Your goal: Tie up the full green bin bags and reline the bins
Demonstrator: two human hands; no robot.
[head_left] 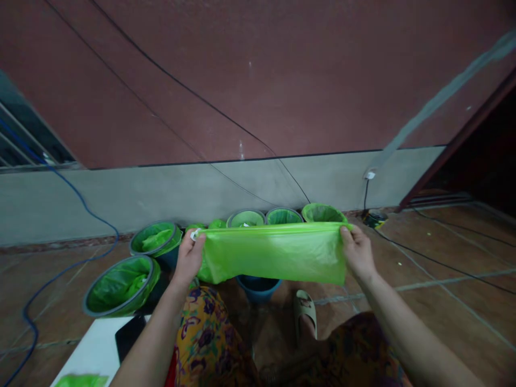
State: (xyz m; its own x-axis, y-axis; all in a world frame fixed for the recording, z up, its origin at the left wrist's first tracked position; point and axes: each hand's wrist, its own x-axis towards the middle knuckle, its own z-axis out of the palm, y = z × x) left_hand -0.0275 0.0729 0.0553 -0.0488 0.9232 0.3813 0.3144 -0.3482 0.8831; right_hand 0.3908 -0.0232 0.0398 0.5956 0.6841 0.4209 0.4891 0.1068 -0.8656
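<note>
A green plastic bag (274,252) is stretched flat between my two hands, its top edge pulled nearly straight. My left hand (190,258) pinches the bag's left end, where a small white tag (195,234) shows by the fingers. At the opposite corner, my right hand (358,251) grips the bag between thumb and fingers. Below the hanging bag stands a blue bucket (259,290) on the floor, its upper part partly hidden by the plastic.
Several bins with green liners line the wall, among them a near-left bin (91,306). A black phone (128,336) lies on a white surface (91,349). A blue cable (76,263) and a black cable (431,266) cross the tiled floor. A sandalled foot (305,312) is below.
</note>
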